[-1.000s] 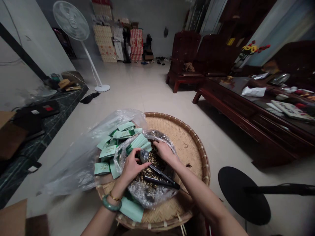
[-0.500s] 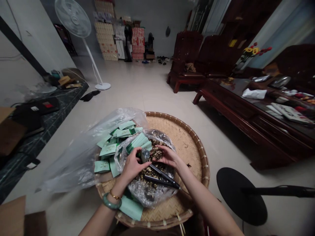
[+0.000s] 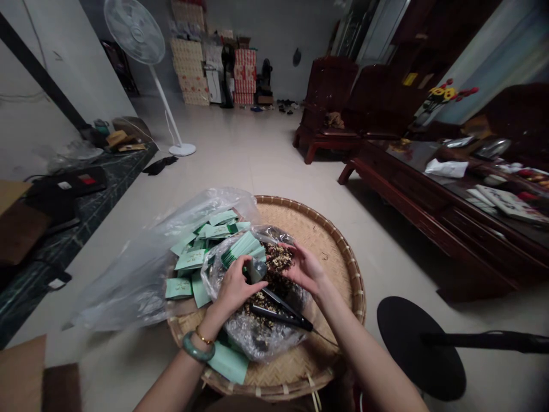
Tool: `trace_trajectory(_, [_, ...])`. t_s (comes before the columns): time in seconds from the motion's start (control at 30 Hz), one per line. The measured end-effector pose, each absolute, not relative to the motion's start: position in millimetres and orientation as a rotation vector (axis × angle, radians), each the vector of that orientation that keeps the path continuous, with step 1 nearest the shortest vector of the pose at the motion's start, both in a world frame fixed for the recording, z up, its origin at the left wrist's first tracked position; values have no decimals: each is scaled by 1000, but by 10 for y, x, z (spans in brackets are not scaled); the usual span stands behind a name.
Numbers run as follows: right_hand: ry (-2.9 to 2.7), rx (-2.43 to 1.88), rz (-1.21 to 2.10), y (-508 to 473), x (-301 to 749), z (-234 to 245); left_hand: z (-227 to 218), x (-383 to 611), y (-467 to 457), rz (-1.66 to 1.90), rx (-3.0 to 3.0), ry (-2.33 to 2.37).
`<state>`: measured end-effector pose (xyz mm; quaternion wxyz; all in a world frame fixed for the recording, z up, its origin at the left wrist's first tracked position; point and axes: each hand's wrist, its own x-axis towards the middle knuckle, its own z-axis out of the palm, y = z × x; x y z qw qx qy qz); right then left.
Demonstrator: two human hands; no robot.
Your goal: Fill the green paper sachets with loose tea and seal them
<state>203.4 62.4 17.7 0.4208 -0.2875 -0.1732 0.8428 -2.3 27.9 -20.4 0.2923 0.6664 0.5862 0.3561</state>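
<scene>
While resting on pale floor tiles [image 3: 266,160] (pedestal fan [image 3: 135,31] beyond), woven bamboo tray [image 3: 338,246]; at its centre, left hand [image 3: 234,289] pinched on a green sachet [image 3: 256,269], mouth open, just beside right hand [image 3: 306,269] cupped around dried herb mix [image 3: 279,257].

Our left hand [image 3: 234,289] wears a rounded green jade bangle [image 3: 198,348] and a thin gold bracelet [image 3: 204,336] at the wrist.

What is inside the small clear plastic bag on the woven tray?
Dried brownish bits, with black tongs lying on them. The left hand, holding a pouch, and the right hand cover the middle; what lies beneath them is hidden.
</scene>
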Motion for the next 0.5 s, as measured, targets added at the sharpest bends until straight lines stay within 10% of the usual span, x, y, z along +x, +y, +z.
trace_trajectory(0.5, [-896,-967,1815,493,1725,485,-203,75,298,938,1783,1607])
